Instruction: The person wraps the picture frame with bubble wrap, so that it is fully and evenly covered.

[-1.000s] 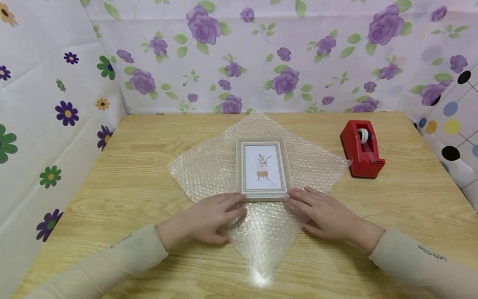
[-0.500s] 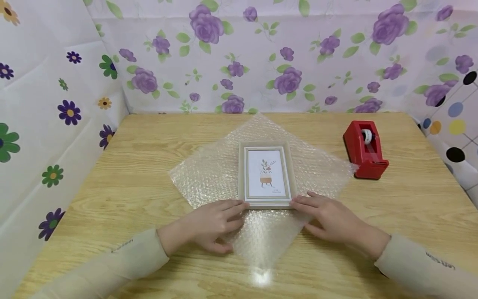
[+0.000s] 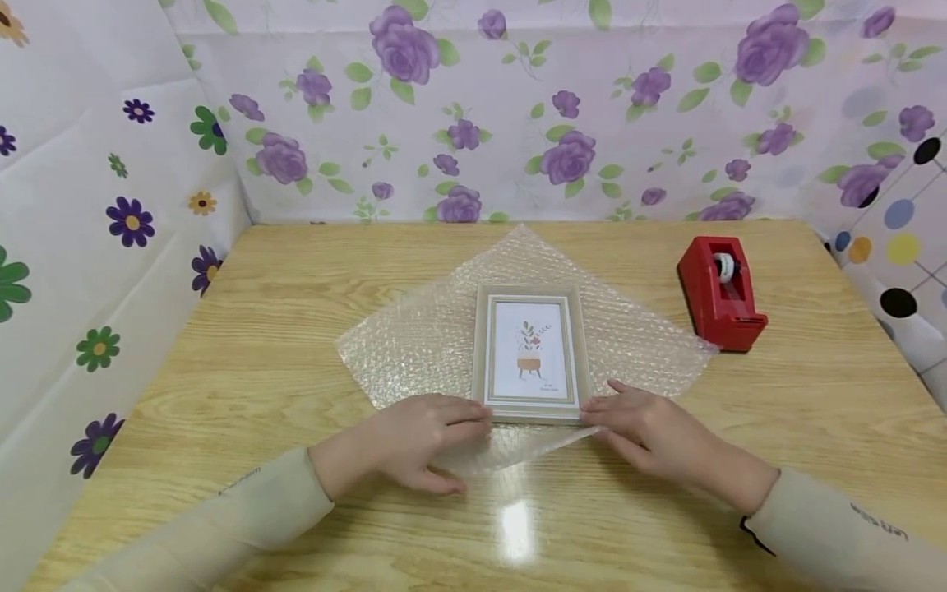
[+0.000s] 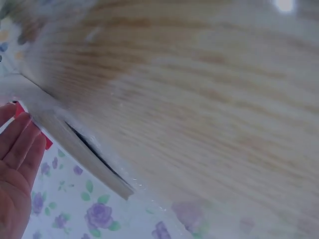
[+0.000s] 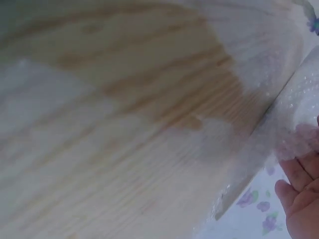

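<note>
A cream picture frame [image 3: 529, 353] with a plant print lies face up on a sheet of bubble wrap [image 3: 414, 345], spread diamond-wise on the table. My left hand [image 3: 418, 440] rests its fingertips on the frame's near left corner, thumb apart. At the near right corner my right hand [image 3: 654, 432] touches the frame with extended fingers. Between the hands, the wrap's near edge runs slanting up to the right hand's fingers. In the left wrist view the left fingers [image 4: 22, 144] reach straight beside the frame's edge. Wrap partly covers the right fingers in the right wrist view.
A red tape dispenser [image 3: 721, 296] stands at the back right, close to the wrap's right corner. The wood-grain table [image 3: 296, 271] ends at flowered cloths [image 3: 503, 99] behind and at the sides.
The frame has slid slightly toward me with both hands at its near corners. The wrap's near corner, flat and pointing at me before, has lifted or folded out of its place.
</note>
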Action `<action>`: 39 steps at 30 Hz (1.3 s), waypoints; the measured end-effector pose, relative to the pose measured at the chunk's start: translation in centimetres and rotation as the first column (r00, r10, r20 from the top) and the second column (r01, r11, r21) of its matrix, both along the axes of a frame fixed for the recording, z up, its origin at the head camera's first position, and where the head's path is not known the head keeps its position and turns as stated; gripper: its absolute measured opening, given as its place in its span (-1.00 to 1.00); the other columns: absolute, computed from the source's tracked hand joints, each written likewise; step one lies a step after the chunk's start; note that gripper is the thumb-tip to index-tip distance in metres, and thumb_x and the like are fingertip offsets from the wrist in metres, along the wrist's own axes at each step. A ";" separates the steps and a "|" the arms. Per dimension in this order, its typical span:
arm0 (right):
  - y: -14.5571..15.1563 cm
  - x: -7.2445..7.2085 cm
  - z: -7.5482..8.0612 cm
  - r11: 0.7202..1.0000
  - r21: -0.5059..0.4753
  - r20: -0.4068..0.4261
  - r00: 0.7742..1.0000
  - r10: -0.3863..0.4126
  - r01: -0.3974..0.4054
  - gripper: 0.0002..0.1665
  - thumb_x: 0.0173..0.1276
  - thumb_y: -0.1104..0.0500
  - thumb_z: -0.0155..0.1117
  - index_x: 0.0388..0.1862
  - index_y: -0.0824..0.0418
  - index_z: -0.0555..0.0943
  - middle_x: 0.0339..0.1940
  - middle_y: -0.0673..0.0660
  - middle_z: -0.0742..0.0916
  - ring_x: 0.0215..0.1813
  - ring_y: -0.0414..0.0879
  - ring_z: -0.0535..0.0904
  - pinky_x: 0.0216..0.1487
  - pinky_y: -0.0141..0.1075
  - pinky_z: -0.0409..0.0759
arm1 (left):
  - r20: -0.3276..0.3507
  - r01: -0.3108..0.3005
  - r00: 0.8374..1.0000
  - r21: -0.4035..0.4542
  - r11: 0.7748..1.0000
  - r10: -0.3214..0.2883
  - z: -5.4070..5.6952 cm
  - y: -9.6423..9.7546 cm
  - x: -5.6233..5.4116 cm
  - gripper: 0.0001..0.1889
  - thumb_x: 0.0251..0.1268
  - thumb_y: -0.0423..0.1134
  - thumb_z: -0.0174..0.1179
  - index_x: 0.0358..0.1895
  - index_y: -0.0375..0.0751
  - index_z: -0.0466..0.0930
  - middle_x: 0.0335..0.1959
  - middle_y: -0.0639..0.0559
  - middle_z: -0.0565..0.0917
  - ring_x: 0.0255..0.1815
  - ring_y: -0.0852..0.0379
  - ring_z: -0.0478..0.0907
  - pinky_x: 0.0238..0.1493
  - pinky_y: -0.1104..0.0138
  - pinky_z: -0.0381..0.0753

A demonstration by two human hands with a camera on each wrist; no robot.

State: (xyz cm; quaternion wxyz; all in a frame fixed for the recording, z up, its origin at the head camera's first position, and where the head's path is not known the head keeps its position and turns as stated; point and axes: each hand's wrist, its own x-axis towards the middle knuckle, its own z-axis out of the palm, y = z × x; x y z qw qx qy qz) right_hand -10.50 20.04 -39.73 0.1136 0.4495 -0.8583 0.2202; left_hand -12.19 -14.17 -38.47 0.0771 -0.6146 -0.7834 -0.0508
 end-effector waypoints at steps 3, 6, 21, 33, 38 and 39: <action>0.1 -0.4 0.1 1.000 -0.025 0.046 0.999 0.019 -0.018 -0.76 0.20 0.30 0.30 -0.13 0.20 0.73 -0.13 0.02 0.77 -0.03 -0.09 0.68 0.26 -0.07 0.47 | 0.076 -0.019 0.997 0.071 0.997 0.014 -0.2 0.0 -0.4 -0.42 0.09 0.05 0.30 0.08 -0.31 0.56 0.06 -0.12 0.64 0.08 0.04 0.60 0.17 0.32 0.55; 0.2 -0.8 0.4 0.999 -0.031 0.104 0.994 0.020 -0.017 -0.76 0.18 0.32 0.32 -0.16 0.16 0.74 -0.14 0.00 0.78 -0.05 -0.12 0.69 0.23 -0.04 0.48 | 0.133 -0.044 0.991 0.135 0.990 0.026 -0.4 0.1 -0.7 -0.58 0.15 -0.08 0.28 0.00 -0.29 0.61 -0.02 -0.11 0.69 -0.02 0.06 0.66 0.06 0.36 0.61; -0.2 -1.8 1.8 0.992 0.055 0.354 0.927 -0.122 0.110 -0.64 0.22 0.17 0.36 -0.02 0.29 0.63 -0.03 0.18 0.72 0.09 0.17 0.61 0.07 0.09 0.58 | 0.578 -0.299 0.803 0.180 0.937 0.145 0.4 0.4 -1.6 -0.83 0.34 -0.25 0.14 -0.24 -0.22 0.71 -0.40 0.03 0.75 -0.51 0.39 0.53 -0.40 0.59 0.56; -1.0 -3.2 2.0 0.968 0.073 0.324 0.912 -0.250 0.239 -0.70 0.09 0.10 0.48 -0.24 0.23 0.66 0.00 0.24 0.68 0.09 0.16 0.58 0.09 0.04 0.58 | 0.784 -0.579 0.561 0.141 0.803 0.267 0.1 1.6 -1.9 -0.80 0.37 -0.18 0.12 -0.19 -0.23 0.66 -0.21 -0.06 0.73 -0.15 0.07 0.66 -0.12 0.39 0.66; -1.1 -3.5 1.7 0.965 0.063 0.332 0.907 -0.259 0.253 -0.83 0.08 0.16 0.48 -0.41 0.16 0.64 -0.03 0.27 0.69 0.04 0.19 0.60 0.05 0.04 0.60 | 0.781 -0.613 0.559 0.164 0.773 0.278 -0.1 2.0 -2.3 -0.87 0.34 -0.24 0.14 -0.28 -0.23 0.61 -0.26 -0.04 0.71 -0.18 0.07 0.64 -0.17 0.43 0.66; -1.2 -3.5 1.7 0.965 0.065 0.335 0.905 -0.263 0.256 -0.84 0.09 0.16 0.48 -0.42 0.15 0.64 -0.04 0.27 0.69 0.03 0.19 0.61 0.04 0.04 0.60 | 0.779 -0.620 0.559 0.164 0.767 0.285 -0.2 2.1 -2.3 -0.88 0.34 -0.25 0.15 -0.30 -0.22 0.60 -0.27 -0.04 0.71 -0.19 0.08 0.65 -0.18 0.44 0.66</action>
